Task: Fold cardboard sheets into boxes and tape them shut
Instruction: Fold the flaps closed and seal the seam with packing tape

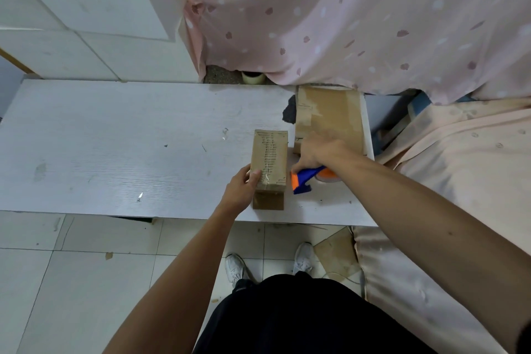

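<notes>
Head view: I am working the taping step on one box [269, 164]. It is standing closed on the white counter [115, 138], near the front edge, with clear tape showing along its top seam.

- Left grip [242, 185]: clamping the box's near left corner, thumb lying on the top face.
- Right grip [317, 152]: wrapping round the handle of the blue and orange tape dispenser [303, 181], which is sitting just beside the box on its right and apparently touching the counter.

Judgement: the top seam is looking sealed, so this box is nearing completion. I am expecting the next move to call for turning the box to check or tape another face while the left grip steadies it. Otherwise it calls for parking the dispenser and drawing a sheet from the flat cardboard stack [330, 115] at the counter's far right end.

Containers: the box is shut, so I am seeing nothing of its inside. A small pale pot [253, 77] is sitting on the floor beyond the counter, and I cannot tell its contents.
</notes>
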